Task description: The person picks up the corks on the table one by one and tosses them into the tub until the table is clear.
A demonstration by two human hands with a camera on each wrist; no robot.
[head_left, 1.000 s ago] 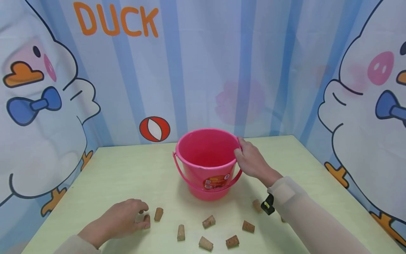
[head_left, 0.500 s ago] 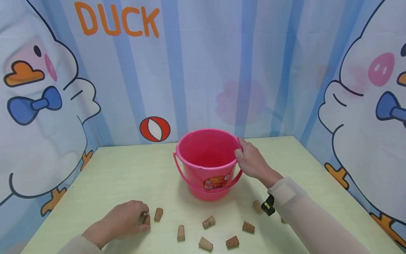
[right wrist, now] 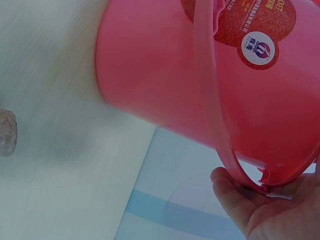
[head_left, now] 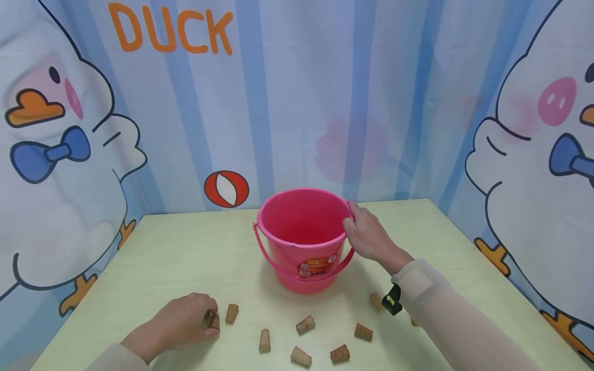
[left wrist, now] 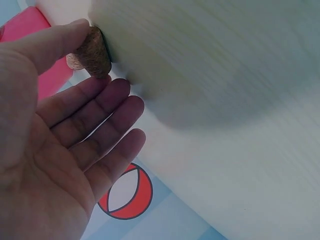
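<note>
Between the thumb and index fingertip of my left hand (head_left: 174, 323) is a brown cork (left wrist: 94, 54), pinched low over the table at the front left. The other left fingers stretch out loosely beside it. Just right of that hand lies another cork (head_left: 232, 313). A pink plastic bucket (head_left: 306, 263) stands upright at mid-table, its handle (right wrist: 212, 95) hanging down across the front. My right hand (head_left: 369, 234) grips the bucket's rim on the right, thumb toward the inside and fingers outside near the handle's hinge (right wrist: 265, 177).
Several more corks lie in front of the bucket, among them a pale upright-looking one (head_left: 264, 340), a middle one (head_left: 306, 324) and one by the right sleeve (head_left: 376, 301). A striped duck-print curtain (head_left: 301, 103) closes off the table's back and sides.
My left thumb and index finger have closed in on the cork, and the hand has shifted slightly. The right hand and bucket have stayed in place.
</note>
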